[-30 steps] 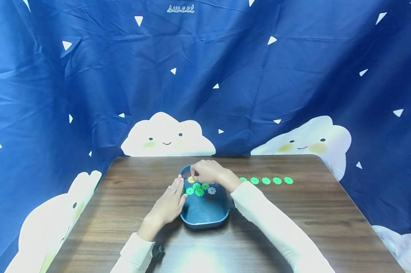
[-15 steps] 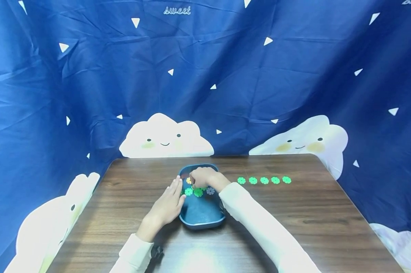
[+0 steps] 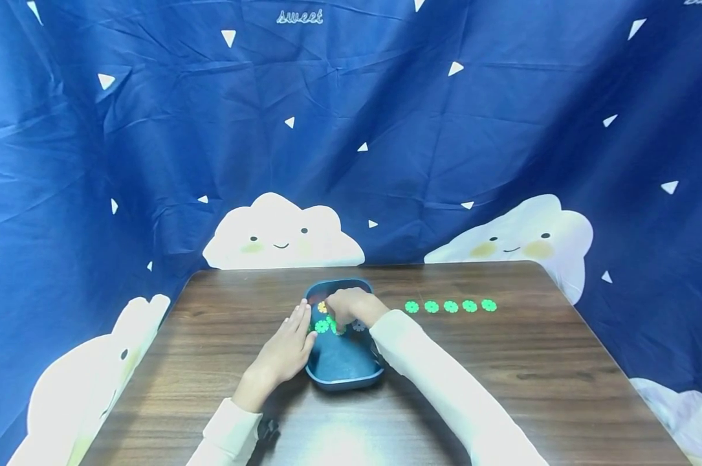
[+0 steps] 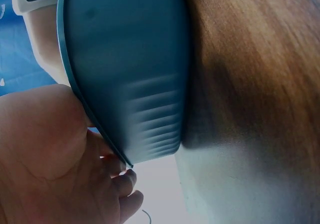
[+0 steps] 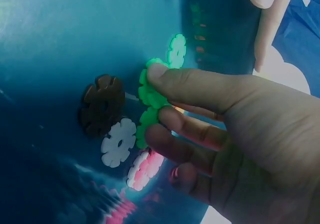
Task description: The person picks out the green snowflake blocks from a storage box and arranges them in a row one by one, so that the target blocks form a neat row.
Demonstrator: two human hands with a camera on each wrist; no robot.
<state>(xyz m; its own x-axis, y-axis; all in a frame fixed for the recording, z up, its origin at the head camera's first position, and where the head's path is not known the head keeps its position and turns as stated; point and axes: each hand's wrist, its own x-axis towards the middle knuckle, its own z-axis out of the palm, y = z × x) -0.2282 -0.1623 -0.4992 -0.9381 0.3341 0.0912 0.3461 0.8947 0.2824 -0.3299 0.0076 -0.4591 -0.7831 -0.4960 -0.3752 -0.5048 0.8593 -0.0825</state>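
Observation:
A dark blue plastic bin stands on the table, holding several flower-shaped notched plastic discs. My right hand reaches into it, thumb and fingers pinching a green disc in the right wrist view. Around that disc lie another green disc, a brown one, a white one and a pink one. An orange-yellow disc shows beside my right fingers in the head view. My left hand, fingers straight, rests along the bin's left rim; the left wrist view has the bin wall beside the palm.
To the bin's right, several green discs lie in a straight row on the wooden table. A blue curtain with clouds hangs behind the table's far edge.
My right hand has moved from the bin's far end down toward the nearer green discs and now pinches one. The left hand stays at the rim. The head view has shifted slightly.

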